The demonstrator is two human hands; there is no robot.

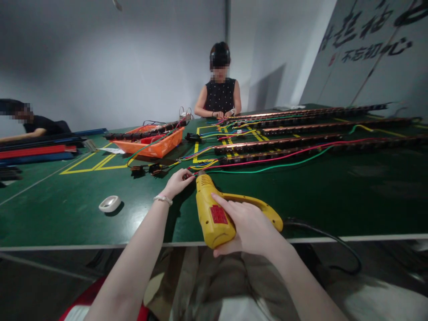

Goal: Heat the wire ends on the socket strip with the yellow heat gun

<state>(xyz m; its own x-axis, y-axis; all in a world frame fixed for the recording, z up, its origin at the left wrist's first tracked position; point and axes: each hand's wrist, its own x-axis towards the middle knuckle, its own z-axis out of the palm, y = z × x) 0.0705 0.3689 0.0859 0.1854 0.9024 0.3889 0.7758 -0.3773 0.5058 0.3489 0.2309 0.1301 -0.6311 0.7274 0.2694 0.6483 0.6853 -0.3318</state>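
Gripping yellow heat gun (pixel 214 214) by handle, right hand (pixel 249 227) wrapped closed around it, nozzle aimed at wire ends (pixel 194 171). Left hand (pixel 177 183) pinches wires at nozzle, steadying them on table (pixel 67 209). Red label on gun unreadable. Tape roll (pixel 109 203) left. Wall banner (pixel 368 31): Chinese characters, partly "不忘初心".

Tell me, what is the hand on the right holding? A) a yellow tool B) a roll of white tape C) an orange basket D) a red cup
A: the right hand grips the yellow tool by its handle, with the tool's nose pointed at the wire ends that the left hand pinches on the green table.
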